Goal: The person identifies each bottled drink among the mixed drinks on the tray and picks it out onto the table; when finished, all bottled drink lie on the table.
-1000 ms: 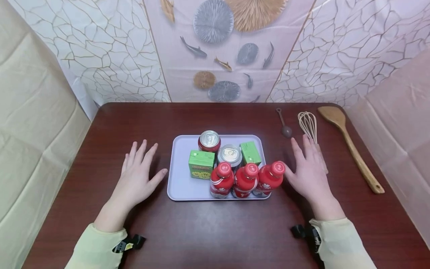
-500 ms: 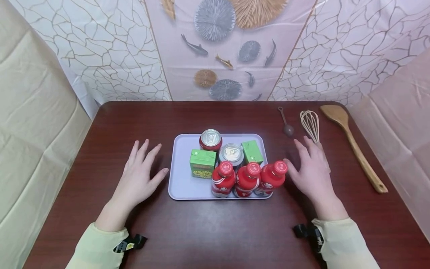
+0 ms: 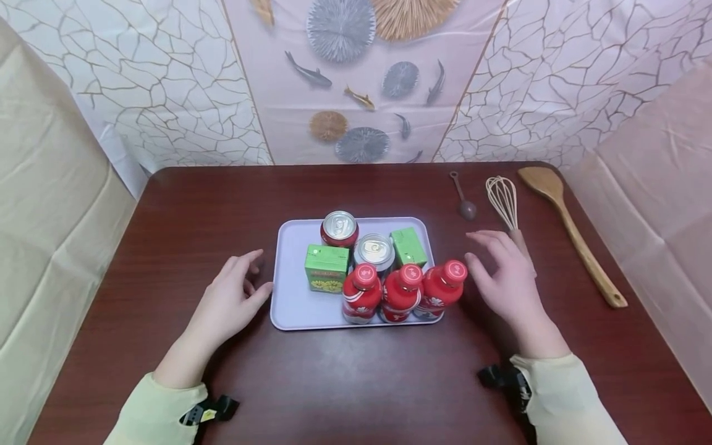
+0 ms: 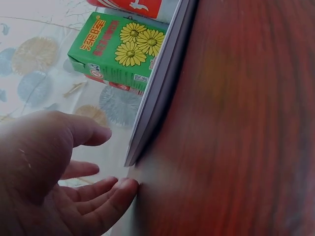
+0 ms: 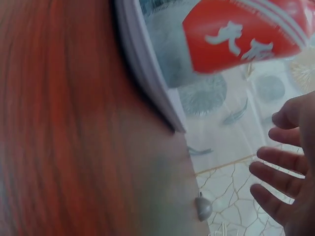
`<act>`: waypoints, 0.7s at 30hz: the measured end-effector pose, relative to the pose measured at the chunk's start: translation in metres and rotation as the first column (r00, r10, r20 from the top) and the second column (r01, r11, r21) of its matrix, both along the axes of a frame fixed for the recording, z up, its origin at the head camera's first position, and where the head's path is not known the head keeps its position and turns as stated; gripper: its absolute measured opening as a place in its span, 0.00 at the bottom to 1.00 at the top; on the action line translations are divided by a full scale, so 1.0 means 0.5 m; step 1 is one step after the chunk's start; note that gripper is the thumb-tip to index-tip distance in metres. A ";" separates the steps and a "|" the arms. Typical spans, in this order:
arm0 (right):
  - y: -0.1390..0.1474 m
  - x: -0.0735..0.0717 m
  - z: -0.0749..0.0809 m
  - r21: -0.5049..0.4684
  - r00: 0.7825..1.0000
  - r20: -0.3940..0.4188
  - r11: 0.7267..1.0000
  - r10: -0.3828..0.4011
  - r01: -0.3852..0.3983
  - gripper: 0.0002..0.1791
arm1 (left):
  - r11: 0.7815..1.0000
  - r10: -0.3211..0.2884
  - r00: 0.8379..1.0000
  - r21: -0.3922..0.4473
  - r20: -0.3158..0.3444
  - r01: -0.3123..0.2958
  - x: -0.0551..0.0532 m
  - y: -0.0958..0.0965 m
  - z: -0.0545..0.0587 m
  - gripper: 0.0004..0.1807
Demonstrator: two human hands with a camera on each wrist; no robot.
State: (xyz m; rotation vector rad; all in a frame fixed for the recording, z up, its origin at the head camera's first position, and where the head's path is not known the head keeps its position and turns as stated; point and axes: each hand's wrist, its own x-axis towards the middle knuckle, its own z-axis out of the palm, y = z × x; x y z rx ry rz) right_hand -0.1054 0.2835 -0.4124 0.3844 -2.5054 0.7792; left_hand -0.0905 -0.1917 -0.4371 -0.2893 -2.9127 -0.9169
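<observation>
A pale lilac tray [image 3: 295,309] lies on the dark wooden table. On it stand a red can [image 3: 340,228], a second can [image 3: 375,250], two green drink cartons [image 3: 327,269] and three red-capped bottles [image 3: 361,296]. My left hand [image 3: 225,306] is just beside the tray's left edge, fingers loosely bent, holding nothing. In the left wrist view its fingertips hang near the tray's corner, beside the green carton with yellow flowers [image 4: 118,49]. To the right of the rightmost bottle [image 3: 443,284], my right hand [image 3: 508,281] hovers with relaxed fingers and a small gap to that bottle.
At the back right lie a small dark spoon [image 3: 467,209], a whisk [image 3: 503,201] and a long wooden spatula [image 3: 575,232]. The whisk's handle passes close behind my right hand. Patterned cloth [image 3: 183,93] hangs behind the table, and padded fabric stands along both sides.
Fingers of both hands, straight and spread before, have bent inward. The left hand's fingertips have come nearer the tray's side. The tray and its contents stay put; the head view has shifted slightly.
</observation>
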 end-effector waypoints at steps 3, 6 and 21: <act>-0.005 0.001 0.014 -0.074 0.999 0.002 0.997 0.040 -0.040 0.21 | 1.000 -0.007 1.000 0.002 0.003 0.007 -0.006 0.002 -0.002 0.32; -0.011 0.005 0.026 -0.150 0.996 0.033 0.985 0.086 -0.080 0.20 | 1.000 -0.002 1.000 0.000 0.014 0.002 -0.010 0.001 -0.002 0.30; -0.027 0.042 0.053 -0.572 0.847 0.072 0.717 0.526 -0.397 0.24 | 0.944 -0.087 0.950 0.328 0.300 -0.017 -0.038 -0.003 -0.015 0.36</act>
